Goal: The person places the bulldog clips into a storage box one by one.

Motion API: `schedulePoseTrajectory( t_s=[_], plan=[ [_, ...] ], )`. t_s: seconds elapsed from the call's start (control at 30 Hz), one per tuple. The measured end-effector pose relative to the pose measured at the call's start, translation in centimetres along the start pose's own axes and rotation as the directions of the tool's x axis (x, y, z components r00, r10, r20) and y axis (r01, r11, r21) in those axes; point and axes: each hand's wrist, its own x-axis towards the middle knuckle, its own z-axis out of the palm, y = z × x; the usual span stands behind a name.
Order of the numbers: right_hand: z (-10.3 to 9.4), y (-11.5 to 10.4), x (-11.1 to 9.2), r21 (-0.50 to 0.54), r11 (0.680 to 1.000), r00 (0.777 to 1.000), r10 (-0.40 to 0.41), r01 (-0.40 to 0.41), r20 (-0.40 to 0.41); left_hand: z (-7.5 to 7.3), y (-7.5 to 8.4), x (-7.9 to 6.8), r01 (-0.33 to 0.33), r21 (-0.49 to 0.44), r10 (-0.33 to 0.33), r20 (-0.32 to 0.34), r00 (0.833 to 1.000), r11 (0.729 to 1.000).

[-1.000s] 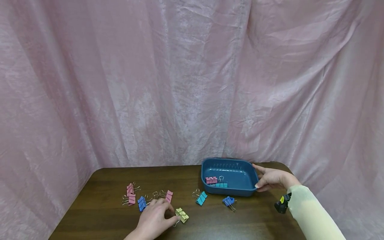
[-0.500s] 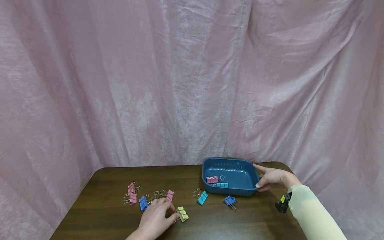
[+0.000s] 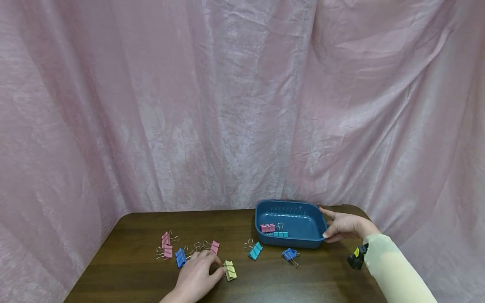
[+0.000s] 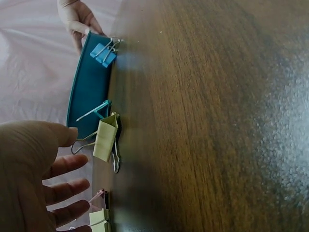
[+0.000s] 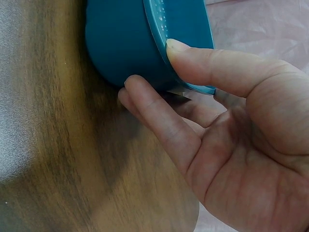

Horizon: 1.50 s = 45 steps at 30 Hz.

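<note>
My left hand point(image 3: 198, 271) is low over the table. Its thumb and index finger close on the wire handle of a yellow binder clip point(image 3: 229, 271), which sits on the wood. In the left wrist view, that yellow clip point(image 4: 105, 139) stands just beyond the thumb tip, and the other fingers are spread. My right hand point(image 3: 342, 225) holds the right end of a blue plastic tray point(image 3: 291, 242), thumb over the rim and fingers against the outside and below, as the right wrist view shows. Inside the tray lie a pink binder clip point(image 3: 267, 228) and a turquoise one point(image 3: 281, 234).
Around my left hand lie a blue binder clip point(image 3: 180, 257) and pink clips point(image 3: 214, 247). A second yellow clip point(image 4: 99, 221) shows in the left wrist view. A turquoise clip point(image 3: 255, 251) and a blue clip point(image 3: 289, 253) lie before the tray. Pink curtain point(image 3: 235, 105) hangs behind the table.
The yellow clip by my left fingers has turned more upright in the head view and shifted slightly left. My right hand and the tray have hardly moved.
</note>
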Motion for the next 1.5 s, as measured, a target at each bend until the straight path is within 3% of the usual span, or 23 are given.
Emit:
schedulePoseTrajectory(
  t_s=[0.2, 0.43, 0.7, 1.5],
  plan=[
    [0.0, 0.0, 0.1, -0.002, 1.0, 1.0, 0.008, -0.008, 0.001, 0.1, -0.1, 0.1, -0.008, 0.002, 0.008, -0.026, 1.0, 1.0],
    [0.0, 0.0, 0.2, 0.012, 1.0, 1.0, 0.017, -0.017, -0.004, 0.1, -0.2, 0.3, 0.018, -0.013, -0.018, 0.001, 1.0, 1.0],
    [0.1, -0.1, 0.1, 0.005, 1.0, 1.0, 0.016, -0.016, -0.006, -0.1, -0.5, 0.2, 0.028, 0.004, -0.028, -0.015, 1.0, 1.0],
    [0.0, 0.0, 0.1, -0.001, 1.0, 1.0, 0.013, -0.013, -0.009, -1.3, -0.6, 0.6, 0.069, -0.157, -0.066, 0.022, 0.998, 0.985]
  ],
)
